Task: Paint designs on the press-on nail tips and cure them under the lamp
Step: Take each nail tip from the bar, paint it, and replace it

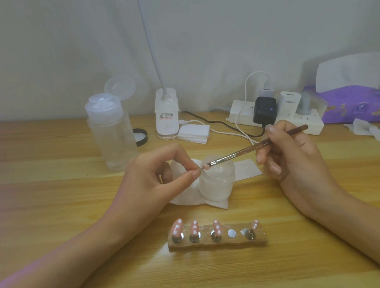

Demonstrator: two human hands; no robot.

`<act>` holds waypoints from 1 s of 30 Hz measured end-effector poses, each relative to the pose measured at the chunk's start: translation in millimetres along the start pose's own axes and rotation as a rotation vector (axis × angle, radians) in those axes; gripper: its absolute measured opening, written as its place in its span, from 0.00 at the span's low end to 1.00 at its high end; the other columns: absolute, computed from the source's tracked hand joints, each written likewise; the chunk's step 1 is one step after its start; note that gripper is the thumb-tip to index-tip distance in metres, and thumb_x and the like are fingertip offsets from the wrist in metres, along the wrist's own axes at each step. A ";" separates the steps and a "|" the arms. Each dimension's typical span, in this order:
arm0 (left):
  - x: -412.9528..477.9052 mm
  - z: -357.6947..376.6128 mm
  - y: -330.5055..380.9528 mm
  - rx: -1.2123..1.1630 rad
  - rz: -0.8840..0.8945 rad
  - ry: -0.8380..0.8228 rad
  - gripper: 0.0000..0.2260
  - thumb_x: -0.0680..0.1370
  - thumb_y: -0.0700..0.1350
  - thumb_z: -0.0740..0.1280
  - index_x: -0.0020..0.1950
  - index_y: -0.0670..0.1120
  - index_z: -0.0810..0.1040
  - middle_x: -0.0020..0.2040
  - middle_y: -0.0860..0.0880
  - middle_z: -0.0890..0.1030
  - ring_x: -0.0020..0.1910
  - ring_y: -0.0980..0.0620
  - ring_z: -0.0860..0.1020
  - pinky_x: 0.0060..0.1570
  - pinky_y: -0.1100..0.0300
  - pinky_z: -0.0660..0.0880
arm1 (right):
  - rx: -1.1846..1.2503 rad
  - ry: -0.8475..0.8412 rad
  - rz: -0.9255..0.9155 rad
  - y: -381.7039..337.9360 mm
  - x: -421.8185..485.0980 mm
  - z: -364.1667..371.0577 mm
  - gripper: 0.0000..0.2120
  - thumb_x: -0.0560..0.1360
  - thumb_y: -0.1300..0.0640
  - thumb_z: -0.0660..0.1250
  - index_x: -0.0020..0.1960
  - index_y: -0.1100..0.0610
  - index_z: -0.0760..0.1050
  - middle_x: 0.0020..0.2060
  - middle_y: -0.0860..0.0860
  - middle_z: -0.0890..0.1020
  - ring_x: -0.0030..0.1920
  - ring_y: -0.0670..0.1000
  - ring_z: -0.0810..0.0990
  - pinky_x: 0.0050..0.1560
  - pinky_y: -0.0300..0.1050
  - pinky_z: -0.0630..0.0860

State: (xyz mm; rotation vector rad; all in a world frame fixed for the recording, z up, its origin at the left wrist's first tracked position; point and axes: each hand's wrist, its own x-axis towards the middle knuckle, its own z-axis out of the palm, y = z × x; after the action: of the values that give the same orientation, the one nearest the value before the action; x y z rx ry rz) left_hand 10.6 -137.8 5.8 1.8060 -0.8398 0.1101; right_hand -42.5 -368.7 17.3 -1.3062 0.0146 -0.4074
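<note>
Your left hand [155,176] pinches one pink nail tip [204,166] between thumb and forefinger, just above the frosted jar [215,180] at mid-worktop [81,279]. Your right hand [293,155] grips the brush [253,148] pen-style, bristles touching the tip. The hands are apart, linked only through the brush. Four dotted tips [177,228] stand on the holder strip [216,245] near you; one stud [231,233] is bare, likely this tip's seat. Brace your right little finger on the worktop, keep the pinch at the tip's base, clear of wet paint, and lay dots with light touches. The lamp base [167,120] sits far centre.
</note>
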 end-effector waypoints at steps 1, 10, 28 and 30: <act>-0.3 0.2 0.3 -0.005 -0.004 0.002 0.09 0.72 0.56 0.71 0.40 0.51 0.80 0.27 0.46 0.72 0.25 0.59 0.65 0.29 0.71 0.61 | 0.012 0.006 -0.002 -0.4 0.0 -0.2 0.11 0.76 0.51 0.64 0.36 0.52 0.70 0.26 0.54 0.78 0.21 0.46 0.65 0.24 0.34 0.65; -0.3 1.3 5.5 0.007 -0.005 -0.019 0.07 0.74 0.42 0.75 0.39 0.47 0.79 0.23 0.63 0.70 0.23 0.61 0.65 0.27 0.75 0.60 | 0.014 0.007 -0.023 -1.6 -0.6 -0.4 0.11 0.75 0.51 0.64 0.37 0.54 0.68 0.25 0.54 0.77 0.20 0.45 0.64 0.23 0.34 0.64; 0.5 0.7 11.8 -0.022 -0.060 -0.037 0.08 0.70 0.51 0.73 0.38 0.48 0.80 0.26 0.64 0.75 0.23 0.61 0.66 0.27 0.75 0.62 | -0.009 -0.010 -0.022 -1.0 -1.2 0.4 0.10 0.75 0.50 0.64 0.36 0.52 0.69 0.26 0.54 0.78 0.20 0.46 0.63 0.23 0.34 0.63; 0.4 0.8 12.7 -0.027 -0.061 -0.035 0.08 0.70 0.51 0.73 0.38 0.47 0.80 0.26 0.64 0.75 0.23 0.61 0.66 0.28 0.75 0.62 | 0.010 -0.004 -0.035 -1.8 -1.2 -0.2 0.10 0.74 0.50 0.64 0.37 0.53 0.69 0.26 0.54 0.78 0.19 0.45 0.63 0.22 0.34 0.63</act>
State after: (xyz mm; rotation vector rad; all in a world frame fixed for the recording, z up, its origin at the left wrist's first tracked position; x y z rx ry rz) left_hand 3.1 -140.7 15.7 1.8114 -0.8066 0.0280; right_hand -44.2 -368.9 18.6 -1.2983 -0.0136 -0.4345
